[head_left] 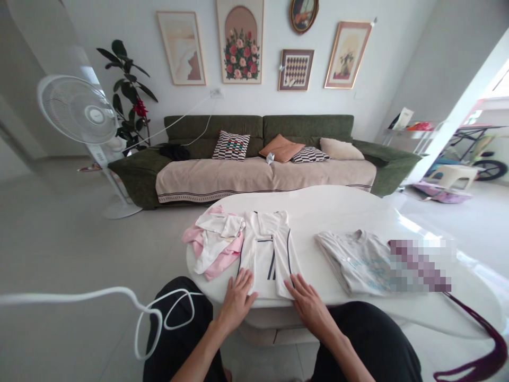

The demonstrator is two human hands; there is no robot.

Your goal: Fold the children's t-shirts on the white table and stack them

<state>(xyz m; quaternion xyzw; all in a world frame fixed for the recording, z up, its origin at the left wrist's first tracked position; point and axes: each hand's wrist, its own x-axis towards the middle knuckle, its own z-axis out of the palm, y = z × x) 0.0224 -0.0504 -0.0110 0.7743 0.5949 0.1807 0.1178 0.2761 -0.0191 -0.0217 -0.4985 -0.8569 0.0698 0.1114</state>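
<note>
A white jersey [263, 265] with dark piping and dark stripes lies flat on the white table [306, 204], its sides folded in toward the middle. My left hand [237, 297] rests open on the jersey's near left corner, fingers stretched out. At the near right corner lies my right hand [309, 303], also open, with its fingertips on the fabric's edge. Left of the jersey is a loose heap of a white garment [214, 244] and a pink garment [226, 265]. Farther right sits a folded grey T-shirt [356, 260] with faint blue print.
A dark red strap [477, 313] hangs over the table's right edge from a blurred-out patch. A white cable [131, 292] loops across my left leg. Beyond the table stand a green sofa [222, 124] with cushions and a white fan [95, 114].
</note>
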